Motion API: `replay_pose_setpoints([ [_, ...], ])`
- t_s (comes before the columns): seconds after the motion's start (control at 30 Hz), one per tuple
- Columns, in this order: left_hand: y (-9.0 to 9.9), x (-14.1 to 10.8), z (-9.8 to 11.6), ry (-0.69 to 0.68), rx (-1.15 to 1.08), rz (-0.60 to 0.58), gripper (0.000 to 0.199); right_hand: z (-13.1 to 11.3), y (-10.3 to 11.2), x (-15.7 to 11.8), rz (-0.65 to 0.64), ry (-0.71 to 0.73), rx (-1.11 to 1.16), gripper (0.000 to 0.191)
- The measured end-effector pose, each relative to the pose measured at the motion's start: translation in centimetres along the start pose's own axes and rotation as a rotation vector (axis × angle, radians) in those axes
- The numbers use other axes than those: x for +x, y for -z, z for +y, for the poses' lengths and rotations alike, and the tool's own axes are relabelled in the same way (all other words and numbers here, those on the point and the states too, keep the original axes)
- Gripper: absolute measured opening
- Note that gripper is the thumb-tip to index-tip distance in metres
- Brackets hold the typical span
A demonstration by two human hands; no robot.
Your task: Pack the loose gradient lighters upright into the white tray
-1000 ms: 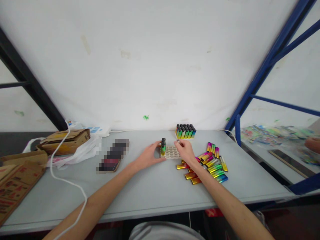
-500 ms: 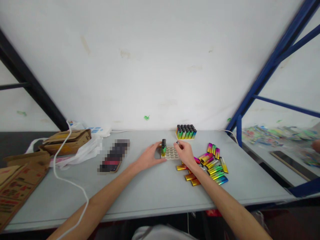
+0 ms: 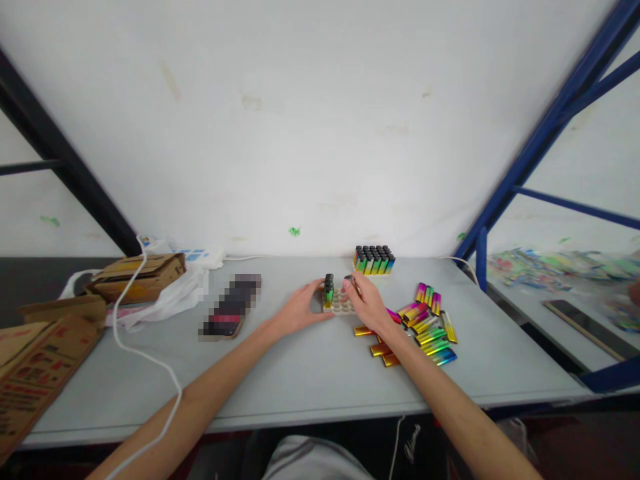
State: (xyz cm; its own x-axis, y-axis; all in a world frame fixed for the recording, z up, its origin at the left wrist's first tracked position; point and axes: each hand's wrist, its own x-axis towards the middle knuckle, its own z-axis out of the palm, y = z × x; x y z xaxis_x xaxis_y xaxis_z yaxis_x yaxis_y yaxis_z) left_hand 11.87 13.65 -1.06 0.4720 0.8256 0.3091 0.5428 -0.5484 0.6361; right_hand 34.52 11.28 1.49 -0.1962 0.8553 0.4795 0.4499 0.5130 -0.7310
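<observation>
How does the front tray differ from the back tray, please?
The front tray shows bare holes, with lighters only at its left end; the back tray looks packed.

The front tray has the left hand around its left end and the right hand over its right side; the back tray stands near the wall, untouched.

Both look pale and hold lighters upright, black tops up.

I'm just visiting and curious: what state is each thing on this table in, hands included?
Left hand: spread around the tray's left end
Right hand: pinching a lighter at the tray
Tray: partly filled
Lighter: mostly hidden, dark top showing
Loose lighters: lying heaped
Back lighters: upright, in rows
Phone: flat, blurred
Front box: flaps raised
Back box: openness unclear
Bag: crumpled
Cable: curving, slack
</observation>
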Motion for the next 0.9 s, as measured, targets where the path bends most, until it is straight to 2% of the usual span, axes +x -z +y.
replay_pose_setpoints([
  [0.1, 0.1, 0.0, 0.1, 0.003, -0.006, -0.001, 0.087, -0.4, 0.3, -0.1, -0.031, 0.102, -0.172, 0.041],
  [0.23, 0.1, 0.0, 0.2, 0.024, -0.005, -0.011, 0.086, -0.4, 0.2, -0.1, -0.153, 0.057, -0.188, 0.042],
  [0.4, 0.1, 0.1, 0.2, 0.022, -0.004, -0.009, 0.087, -0.2, -0.1, -0.2, -0.177, 0.027, -0.158, 0.035],
  [0.63, 0.0, 0.1, 0.0, 0.013, 0.009, -0.019, 0.082, 0.0, -0.1, -0.2, -0.324, 0.114, -0.376, 0.027],
  [0.8, -0.2, 0.2, -0.3, -0.016, -0.014, -0.018, 0.082, -0.4, -0.7, -0.1, -0.306, 0.167, -0.579, 0.029],
  [0.9, -0.2, 0.2, -0.1, -0.007, -0.014, -0.026, 0.082, -0.3, -0.5, 0.0, -0.322, 0.178, -0.56, 0.033],
])
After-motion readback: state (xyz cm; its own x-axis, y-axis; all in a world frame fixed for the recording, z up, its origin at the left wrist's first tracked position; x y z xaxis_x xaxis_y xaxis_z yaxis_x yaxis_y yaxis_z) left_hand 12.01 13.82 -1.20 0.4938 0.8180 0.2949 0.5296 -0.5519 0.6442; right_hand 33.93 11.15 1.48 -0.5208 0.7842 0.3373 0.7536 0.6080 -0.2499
